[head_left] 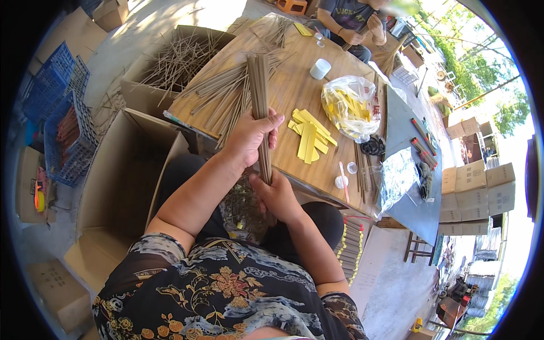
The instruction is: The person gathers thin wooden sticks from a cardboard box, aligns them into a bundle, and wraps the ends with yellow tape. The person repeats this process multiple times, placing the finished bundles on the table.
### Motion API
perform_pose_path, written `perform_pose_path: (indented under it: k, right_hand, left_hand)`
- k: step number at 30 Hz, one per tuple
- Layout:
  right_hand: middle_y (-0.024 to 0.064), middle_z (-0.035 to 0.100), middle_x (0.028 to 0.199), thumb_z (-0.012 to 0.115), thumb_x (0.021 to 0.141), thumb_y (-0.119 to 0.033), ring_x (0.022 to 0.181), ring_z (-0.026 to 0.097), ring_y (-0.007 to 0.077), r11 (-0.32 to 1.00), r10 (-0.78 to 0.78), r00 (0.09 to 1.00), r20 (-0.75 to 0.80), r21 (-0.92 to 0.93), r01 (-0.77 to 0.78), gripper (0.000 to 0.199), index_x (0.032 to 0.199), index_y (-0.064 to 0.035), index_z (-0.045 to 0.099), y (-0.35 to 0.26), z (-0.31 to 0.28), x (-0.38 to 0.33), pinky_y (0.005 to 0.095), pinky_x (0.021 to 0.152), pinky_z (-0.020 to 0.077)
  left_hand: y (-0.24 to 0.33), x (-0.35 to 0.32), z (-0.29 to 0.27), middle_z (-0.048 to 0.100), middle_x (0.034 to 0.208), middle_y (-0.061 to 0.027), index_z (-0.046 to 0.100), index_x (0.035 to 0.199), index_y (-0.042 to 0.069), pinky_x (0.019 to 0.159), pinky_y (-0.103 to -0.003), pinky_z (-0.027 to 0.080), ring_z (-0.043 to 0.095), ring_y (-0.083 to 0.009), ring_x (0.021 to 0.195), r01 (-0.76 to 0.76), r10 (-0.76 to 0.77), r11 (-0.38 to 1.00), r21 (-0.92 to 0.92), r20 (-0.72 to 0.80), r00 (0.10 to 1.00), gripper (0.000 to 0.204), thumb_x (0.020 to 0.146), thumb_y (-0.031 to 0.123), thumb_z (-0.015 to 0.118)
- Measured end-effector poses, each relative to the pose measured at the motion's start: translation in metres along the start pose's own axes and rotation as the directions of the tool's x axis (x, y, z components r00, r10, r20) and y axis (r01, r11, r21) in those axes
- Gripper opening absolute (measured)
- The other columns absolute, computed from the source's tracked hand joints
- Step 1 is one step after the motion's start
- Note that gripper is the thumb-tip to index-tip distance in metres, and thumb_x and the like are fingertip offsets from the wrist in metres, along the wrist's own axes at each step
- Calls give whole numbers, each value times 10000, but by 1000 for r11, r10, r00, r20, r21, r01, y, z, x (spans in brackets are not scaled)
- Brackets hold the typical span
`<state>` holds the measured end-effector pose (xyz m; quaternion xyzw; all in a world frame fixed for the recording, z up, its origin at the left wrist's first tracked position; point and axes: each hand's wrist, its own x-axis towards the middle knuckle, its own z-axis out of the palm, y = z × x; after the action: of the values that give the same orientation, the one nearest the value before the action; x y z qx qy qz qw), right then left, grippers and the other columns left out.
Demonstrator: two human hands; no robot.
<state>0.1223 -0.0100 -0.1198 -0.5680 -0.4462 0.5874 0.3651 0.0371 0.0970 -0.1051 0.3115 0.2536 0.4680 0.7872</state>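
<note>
An upright bundle of thin brown incense sticks stands in front of me, held over my lap at the table's near edge. My left hand is closed round its middle, with the thumb lying across the front. Lower down, my right hand grips the same bundle near its bottom end, which is partly hidden by the fingers. Behind the bundle, loose sticks lie spread on the wooden table. Yellow paper strips lie in a small pile to the right of my hands.
A clear bag of yellow strips and a white tub stand on the table. Cardboard boxes are at my left, one full of sticks. Banded bundles lie below right. Another person sits across the table.
</note>
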Motion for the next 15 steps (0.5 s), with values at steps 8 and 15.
perform_pose_path:
  k: [8,15]
  right_hand:
    - [-4,447,518,526,868,-171,368,404,78,964,-25,987,158,266,-18,162,783,-63,440,-11,4,19,223,338,327]
    - [-16,480,556,584,829,-189,429,447,61,952,173,941,292,-295,-83,179,774,-36,509,-12,-3,30,199,387,358]
  left_hand:
    - [17,18,-17,441,538,44,477,745,132,380,-202,326,391,-42,419,243,-200,944,-222,198,960,167,822,209,604]
    - [109,55,-101,402,510,51,411,624,113,380,-175,303,351,-41,397,-318,308,899,-301,-83,948,291,833,218,584]
